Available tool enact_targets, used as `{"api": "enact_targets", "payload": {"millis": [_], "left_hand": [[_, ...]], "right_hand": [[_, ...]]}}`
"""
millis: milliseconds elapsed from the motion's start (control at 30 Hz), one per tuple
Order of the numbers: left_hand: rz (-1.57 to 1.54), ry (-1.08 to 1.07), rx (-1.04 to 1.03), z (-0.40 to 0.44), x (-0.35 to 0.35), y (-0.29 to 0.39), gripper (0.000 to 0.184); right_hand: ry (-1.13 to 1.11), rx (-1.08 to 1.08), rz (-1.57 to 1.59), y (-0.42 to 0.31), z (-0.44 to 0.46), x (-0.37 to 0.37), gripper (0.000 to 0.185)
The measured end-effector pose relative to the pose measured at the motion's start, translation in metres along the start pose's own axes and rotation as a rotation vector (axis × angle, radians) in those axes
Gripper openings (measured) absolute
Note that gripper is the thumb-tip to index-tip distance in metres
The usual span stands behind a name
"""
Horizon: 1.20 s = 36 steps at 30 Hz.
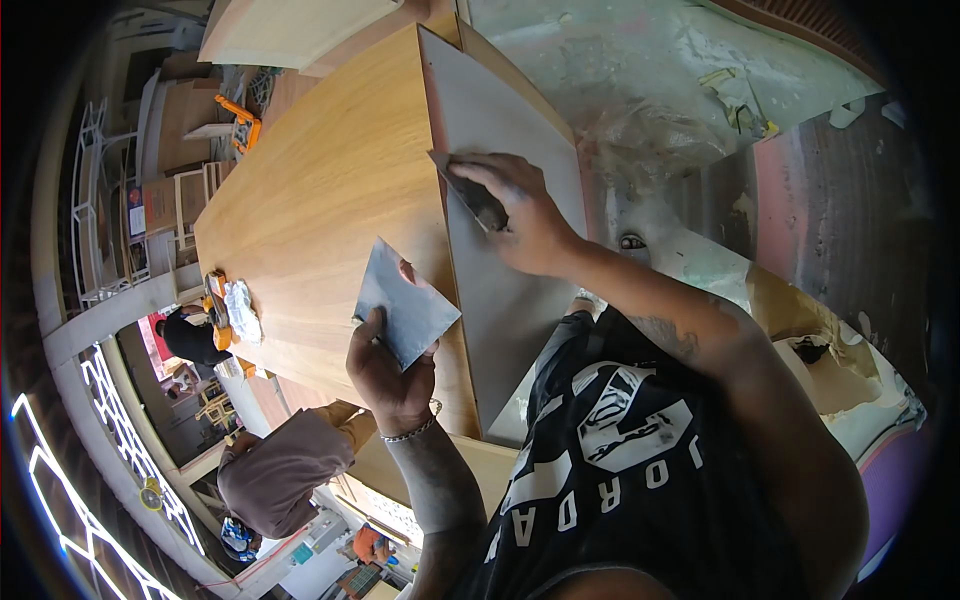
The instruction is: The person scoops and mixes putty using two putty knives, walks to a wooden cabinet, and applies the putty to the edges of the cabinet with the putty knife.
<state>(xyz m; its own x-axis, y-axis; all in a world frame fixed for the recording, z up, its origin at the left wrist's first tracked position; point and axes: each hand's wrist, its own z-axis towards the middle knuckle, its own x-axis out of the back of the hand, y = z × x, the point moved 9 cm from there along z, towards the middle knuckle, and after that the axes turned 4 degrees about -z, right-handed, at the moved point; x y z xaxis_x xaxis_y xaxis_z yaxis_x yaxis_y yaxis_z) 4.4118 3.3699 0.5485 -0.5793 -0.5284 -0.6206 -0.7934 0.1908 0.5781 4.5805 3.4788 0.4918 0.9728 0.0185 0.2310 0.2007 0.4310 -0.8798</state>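
Observation:
My left hand [395, 375] is closed on a flat grey metal plate [405, 310], thumb on its face. A small dab of reddish putty [407, 271] sits near the plate's upper edge. My right hand [525, 215] grips a putty knife [470, 193], its blade lying at the edge of a grey-white panel [520, 130]. That panel forms one side of a large wooden piece [320, 190] with a light-brown wood-grain face. The plate is held in front of the wood-grain face, close to the same edge. Fingers partly hide the putty knife's handle.
On the wooden face lie an orange-and-black tool [216, 300] and a crumpled whitish plastic bag [241, 312]. A person in a brown shirt [285, 475] bends nearby; another in black [190, 335] is farther off. Plastic sheeting [660, 150] covers the floor at right.

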Motion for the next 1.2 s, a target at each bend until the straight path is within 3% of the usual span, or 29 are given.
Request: {"api": "enact_targets", "payload": {"millis": [233, 300, 333, 433, 467, 533, 600, 633, 700, 767, 867, 967, 1067, 1133, 1200], "left_hand": [[-0.016, 0.003, -0.040, 0.003, 0.009, -0.001, 0.028], [-0.027, 0.057, -0.034, 0.002, 0.013, -0.005, 0.030], [-0.098, -0.015, 0.030, 0.001, 0.005, -0.013, 0.032], [-0.072, -0.071, 0.129, 0.000, -0.006, -0.033, 0.034], [0.002, 0.043, 0.123, 0.000, 0.008, -0.035, 0.047], [0.044, -0.031, 0.134, 0.000, -0.007, -0.032, 0.048], [0.096, -0.060, 0.142, 0.001, -0.010, -0.022, 0.052], [-0.076, -0.165, 0.202, -0.005, -0.029, -0.020, 0.054], [-0.136, -0.194, 0.117, -0.010, -0.025, 0.005, 0.056], [-0.177, -0.173, 0.046, -0.011, -0.017, 0.019, 0.049], [-0.145, -0.124, 0.008, -0.010, -0.014, 0.018, 0.043], [-0.234, 0.052, -0.036, -0.013, -0.005, 0.002, 0.046], [-0.232, 0.044, 0.007, -0.013, 0.008, -0.005, 0.047], [-0.226, -0.127, 0.123, -0.016, -0.001, -0.013, 0.048], [-0.179, -0.121, 0.098, -0.017, 0.002, -0.011, 0.048]], "right_hand": [[-0.105, 0.001, 0.037, -0.019, -0.029, 0.012, 0.066], [-0.149, 0.082, 0.119, -0.034, -0.033, 0.028, 0.059], [-0.126, 0.026, 0.214, -0.045, -0.030, 0.041, 0.061], [-0.118, 0.276, 0.237, -0.087, -0.029, 0.069, 0.059], [-0.174, 0.309, 0.259, -0.094, -0.033, 0.066, 0.059], [-0.228, 0.351, 0.281, -0.096, -0.039, 0.068, 0.059], [-0.364, 0.308, 0.178, -0.084, -0.045, 0.064, 0.061], [-0.395, 0.314, 0.048, -0.074, -0.045, 0.062, 0.063], [-0.442, 0.339, -0.195, -0.042, -0.038, 0.052, 0.063], [-0.325, 0.066, -0.089, -0.008, -0.008, 0.054, 0.064], [0.069, 0.084, 0.035, 0.021, 0.048, 0.057, 0.061], [0.123, 0.061, 0.051, 0.048, 0.084, 0.032, 0.057], [0.200, 0.084, 0.043, 0.052, 0.099, 0.021, 0.061], [0.175, 0.075, 0.051, 0.052, 0.102, 0.018, 0.060], [0.150, 0.069, 0.059, 0.050, 0.100, 0.015, 0.060]]}}
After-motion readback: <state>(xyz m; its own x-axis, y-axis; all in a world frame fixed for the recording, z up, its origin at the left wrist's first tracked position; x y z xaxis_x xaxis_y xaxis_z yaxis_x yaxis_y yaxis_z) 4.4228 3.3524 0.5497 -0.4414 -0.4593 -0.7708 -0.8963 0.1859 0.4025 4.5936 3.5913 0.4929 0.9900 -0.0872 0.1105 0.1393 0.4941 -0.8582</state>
